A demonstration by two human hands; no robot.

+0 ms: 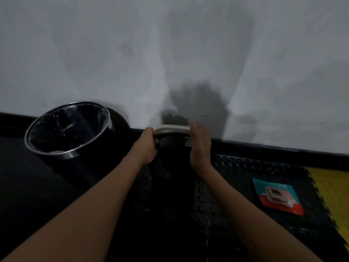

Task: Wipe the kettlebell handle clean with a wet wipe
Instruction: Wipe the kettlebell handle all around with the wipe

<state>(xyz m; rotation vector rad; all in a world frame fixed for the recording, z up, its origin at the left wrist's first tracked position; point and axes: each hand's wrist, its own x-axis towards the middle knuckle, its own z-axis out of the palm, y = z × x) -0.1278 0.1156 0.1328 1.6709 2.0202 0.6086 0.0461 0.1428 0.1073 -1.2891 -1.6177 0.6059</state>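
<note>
Both hands on kettlebell handle (171,128): left hand (146,146) clamped; right hand (200,146) fingers hidden, wipe (188,143) barely visible.

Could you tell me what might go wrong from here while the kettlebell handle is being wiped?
The wet wipe barely shows under the right hand, so it could slip off the kettlebell handle unnoticed. The left hand has its grip on the handle's left end, so that patch may stay unwiped unless the hand shifts. The bin stands close on the left; a sideways elbow could knock it.
</note>
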